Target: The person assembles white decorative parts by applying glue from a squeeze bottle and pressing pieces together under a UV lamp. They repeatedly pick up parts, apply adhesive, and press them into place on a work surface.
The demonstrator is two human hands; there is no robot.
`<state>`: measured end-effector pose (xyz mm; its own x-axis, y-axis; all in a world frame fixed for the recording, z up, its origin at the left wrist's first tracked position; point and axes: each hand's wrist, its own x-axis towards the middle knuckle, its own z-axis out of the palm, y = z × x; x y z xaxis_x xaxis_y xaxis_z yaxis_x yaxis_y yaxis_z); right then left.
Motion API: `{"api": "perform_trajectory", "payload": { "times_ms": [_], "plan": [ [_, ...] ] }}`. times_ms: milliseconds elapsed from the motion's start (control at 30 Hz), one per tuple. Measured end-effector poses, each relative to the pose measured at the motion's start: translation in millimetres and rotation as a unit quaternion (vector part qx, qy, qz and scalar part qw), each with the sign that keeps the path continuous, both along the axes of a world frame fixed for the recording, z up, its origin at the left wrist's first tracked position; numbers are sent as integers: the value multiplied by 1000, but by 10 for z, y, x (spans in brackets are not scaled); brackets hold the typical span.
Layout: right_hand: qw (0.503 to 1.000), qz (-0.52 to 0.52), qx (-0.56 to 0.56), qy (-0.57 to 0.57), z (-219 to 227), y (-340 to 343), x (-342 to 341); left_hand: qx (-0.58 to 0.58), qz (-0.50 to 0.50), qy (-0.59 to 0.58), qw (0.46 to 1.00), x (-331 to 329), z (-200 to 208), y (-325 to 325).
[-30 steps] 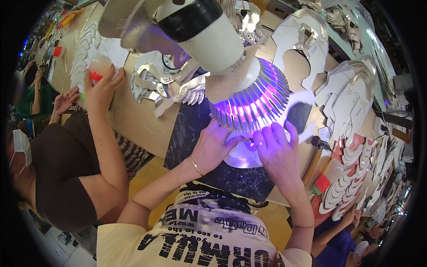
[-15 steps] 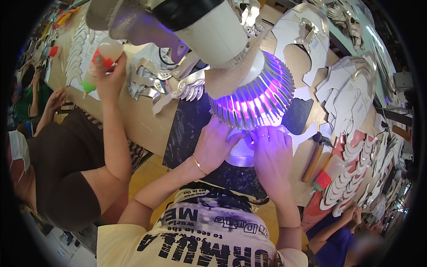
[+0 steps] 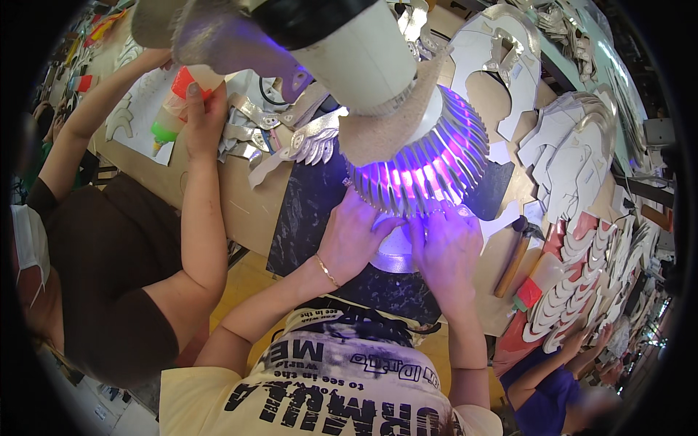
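Observation:
Under a lamp with a ribbed metal shade (image 3: pixel 436 163), glowing violet, lies a pale shoe-upper piece (image 3: pixel 396 263) with a glittery edge band. It rests on a dark marbled slab (image 3: pixel 389 291). My left hand (image 3: pixel 355 236) is closed on its left side, with the thumb stretched toward the middle; the other fingertips disappear beneath the shade. My right hand (image 3: pixel 448 251) has its fingers bent and pressed together on the right side of the piece. The shade's rim partly hides the fingertips of both hands.
At left a co-worker's hand (image 3: pixel 203 120) holds a squeeze bottle (image 3: pixel 171 109) with a green cap. Right of the slab lie a wooden-handled hammer (image 3: pixel 513 265) and another bottle (image 3: pixel 542 280). Silvery cut pieces (image 3: pixel 309 138) and stacked white pieces (image 3: pixel 574 149) lie around.
My right hand has shifted slightly, its fingers moving further under the shade; my left hand stays nearly still. The co-worker's bottle moved right, and that person's other arm reached forward.

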<state>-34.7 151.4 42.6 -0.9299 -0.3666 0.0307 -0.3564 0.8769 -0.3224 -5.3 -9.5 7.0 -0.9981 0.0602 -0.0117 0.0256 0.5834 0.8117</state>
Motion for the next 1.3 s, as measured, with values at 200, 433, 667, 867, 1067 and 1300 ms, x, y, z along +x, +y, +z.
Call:
{"api": "perform_trajectory", "payload": {
  "times_ms": [200, 433, 667, 867, 1067, 1300],
  "plan": [
    [1000, 3, 4, -17, -10, 16, -12, -3, -1, -30, 1000, 5, -4, 0],
    [999, -32, 4, -21, -46, 23, -18, -204, -19, 58, 977, 181, 42, 72],
    [996, -66, -42, -46, 64, 204, -52, -275, -82, 93, 953, 193, 40, 44],
    [993, -56, -72, -80, 37, 256, -151, -307, -106, 87, 942, 172, 43, 35],
    [991, -47, -86, -95, -14, 260, -191, -313, -106, 91, 940, 176, 65, 43],
    [991, -52, -78, -99, -24, 264, -176, -301, -104, 108, 942, 158, 80, 48]
  ]
}}
